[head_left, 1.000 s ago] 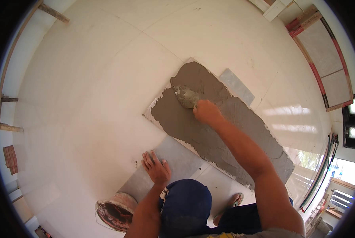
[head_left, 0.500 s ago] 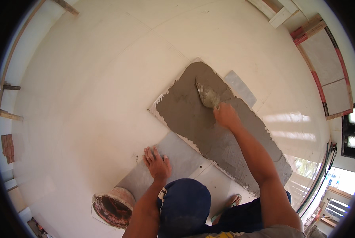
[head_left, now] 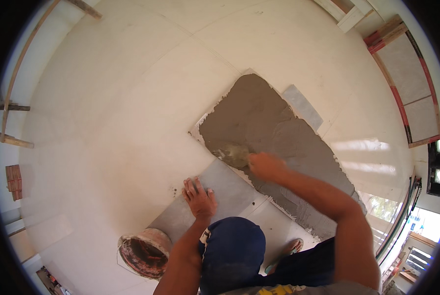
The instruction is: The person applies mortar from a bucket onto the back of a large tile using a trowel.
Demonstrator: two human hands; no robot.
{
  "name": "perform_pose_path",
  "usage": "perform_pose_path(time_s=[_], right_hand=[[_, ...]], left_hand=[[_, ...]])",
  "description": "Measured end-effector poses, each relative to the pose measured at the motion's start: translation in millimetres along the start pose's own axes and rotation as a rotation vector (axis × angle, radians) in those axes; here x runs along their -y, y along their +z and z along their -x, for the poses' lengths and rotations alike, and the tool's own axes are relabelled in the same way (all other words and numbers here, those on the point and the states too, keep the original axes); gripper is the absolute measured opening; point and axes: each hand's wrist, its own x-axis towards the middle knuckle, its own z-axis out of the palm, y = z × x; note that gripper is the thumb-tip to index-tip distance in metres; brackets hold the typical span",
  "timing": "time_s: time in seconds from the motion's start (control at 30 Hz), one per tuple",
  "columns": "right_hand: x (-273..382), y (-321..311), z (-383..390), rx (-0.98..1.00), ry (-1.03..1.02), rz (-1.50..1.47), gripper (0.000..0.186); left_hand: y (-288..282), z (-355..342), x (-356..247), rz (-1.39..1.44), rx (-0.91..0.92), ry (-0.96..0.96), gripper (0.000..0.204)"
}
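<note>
My right hand (head_left: 266, 166) is closed round the handle of a trowel (head_left: 235, 155), somewhat blurred, whose blade lies on wet grey mortar (head_left: 274, 113). The mortar covers most of a large tile, whose pale edge (head_left: 196, 132) shows at the left corner. Closer to me, my left hand (head_left: 199, 197) rests flat on a smooth grey tile (head_left: 230, 189), fingers apart and holding nothing. The trowel is by the mortar's left edge, near this grey tile.
A mortar-stained bucket (head_left: 162, 240) stands at the lower left. Beyond the mortar's right edge lies a narrow grey tile piece (head_left: 303, 107). Red-and-wood framed panels (head_left: 404, 83) stand at the far right, and stacked bricks (head_left: 14, 182) at the far left. My foot (head_left: 293, 247) is near the mortar.
My right hand has drawn the trowel from the middle of the mortar toward me and left, to the near-left edge. My left hand stays on the grey tile.
</note>
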Motion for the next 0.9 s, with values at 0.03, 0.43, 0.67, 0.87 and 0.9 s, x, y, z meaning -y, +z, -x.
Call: perform_pose_path(time_s=[0.03,0.43,0.67,0.87,0.9], right_hand=[[-10,-2,1,0.003,-0.013,0.068,0.024],[11,-40,-89,-0.101,-0.164,0.214,0.024],[-7,-10,-23,0.026,-0.054,0.135,0.029],[-16,-38,8,0.13,-0.018,0.135,0.028],[-26,-37,14,0.145,-0.026,0.152,0.027]], left_hand=[[0,0,1,0.008,0.005,-0.004,0.072],[-2,-3,-8,0.022,0.009,0.018,0.072],[-4,-3,-3,0.03,0.039,0.004,0.072],[-2,-4,1,0.015,0.057,0.008,0.073],[-2,-4,1,0.0,0.05,0.017,0.073]])
